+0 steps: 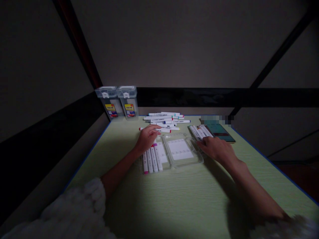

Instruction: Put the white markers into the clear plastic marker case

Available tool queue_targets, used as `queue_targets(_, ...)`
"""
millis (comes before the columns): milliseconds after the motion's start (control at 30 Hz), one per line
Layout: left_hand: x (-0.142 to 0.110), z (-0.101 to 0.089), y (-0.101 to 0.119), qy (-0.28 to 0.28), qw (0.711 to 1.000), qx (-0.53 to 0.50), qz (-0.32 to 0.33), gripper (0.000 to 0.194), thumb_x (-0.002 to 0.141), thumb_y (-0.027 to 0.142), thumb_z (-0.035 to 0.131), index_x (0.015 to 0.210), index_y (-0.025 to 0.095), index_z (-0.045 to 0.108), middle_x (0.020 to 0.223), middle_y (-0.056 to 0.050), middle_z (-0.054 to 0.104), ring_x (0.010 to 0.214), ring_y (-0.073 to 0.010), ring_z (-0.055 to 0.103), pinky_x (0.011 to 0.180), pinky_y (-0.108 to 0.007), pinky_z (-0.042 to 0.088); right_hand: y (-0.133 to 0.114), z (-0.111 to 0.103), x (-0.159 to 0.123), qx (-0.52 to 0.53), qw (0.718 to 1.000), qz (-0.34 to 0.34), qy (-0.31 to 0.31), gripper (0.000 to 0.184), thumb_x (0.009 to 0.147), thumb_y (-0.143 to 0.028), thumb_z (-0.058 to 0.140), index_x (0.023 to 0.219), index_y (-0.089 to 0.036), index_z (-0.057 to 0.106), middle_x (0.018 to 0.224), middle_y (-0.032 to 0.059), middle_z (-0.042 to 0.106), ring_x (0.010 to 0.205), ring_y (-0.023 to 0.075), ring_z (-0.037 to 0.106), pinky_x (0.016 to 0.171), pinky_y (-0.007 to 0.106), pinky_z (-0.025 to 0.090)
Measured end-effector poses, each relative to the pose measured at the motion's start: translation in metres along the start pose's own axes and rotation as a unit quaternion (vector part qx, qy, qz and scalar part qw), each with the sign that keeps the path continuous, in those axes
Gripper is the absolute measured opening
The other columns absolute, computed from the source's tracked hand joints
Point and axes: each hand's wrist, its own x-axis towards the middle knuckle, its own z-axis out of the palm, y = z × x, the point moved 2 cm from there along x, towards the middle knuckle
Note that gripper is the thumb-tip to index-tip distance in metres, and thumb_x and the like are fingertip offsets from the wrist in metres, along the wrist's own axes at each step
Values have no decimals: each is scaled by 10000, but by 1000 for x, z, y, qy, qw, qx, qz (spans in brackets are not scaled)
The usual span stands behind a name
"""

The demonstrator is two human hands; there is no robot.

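My left hand (147,137) reaches over the near side of a loose marker pile (163,119), fingers stretched and thumb apart. Its fingertips are at a white marker with a red end (166,130); whether they touch it is hard to see. Below this hand, a row of several white markers (154,159) lies in the left half of an opened clear plastic case (188,164). The nearest ends show pink and white. My right hand (216,147) is curled over the near ends of a bundle of several white markers (199,132), right of the case; its fingertips are partly hidden.
Two clear lidded boxes (106,103) with yellow labels stand at the back left. A phone or tablet (221,131) with a greenish screen lies beside my right hand. The pale green table (174,199) has blue edges (269,162), with a dark frame behind. The light is dim.
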Motion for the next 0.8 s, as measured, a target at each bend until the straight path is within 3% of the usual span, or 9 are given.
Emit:
queue_targets(467,1,0,-1,-7,1000,5,-4,174,691,120,470,807,121,600,920,-68,617,699,-119,618,670,-253,493,4,1,1,-4,1000,-1,-6,495,823,-506,290,868,-150,631,844,157,647,762,290,619,562,329,403)
queue_targets(800,1,-1,-5,-11,1000,0,-5,164,690,129,470,792,110,597,911,-77,604,699,-129,618,664,-264,491,1,-2,-3,-6,1000,-4,17,406,828,-460,326,821,-171,612,805,129,649,723,277,620,520,300,368)
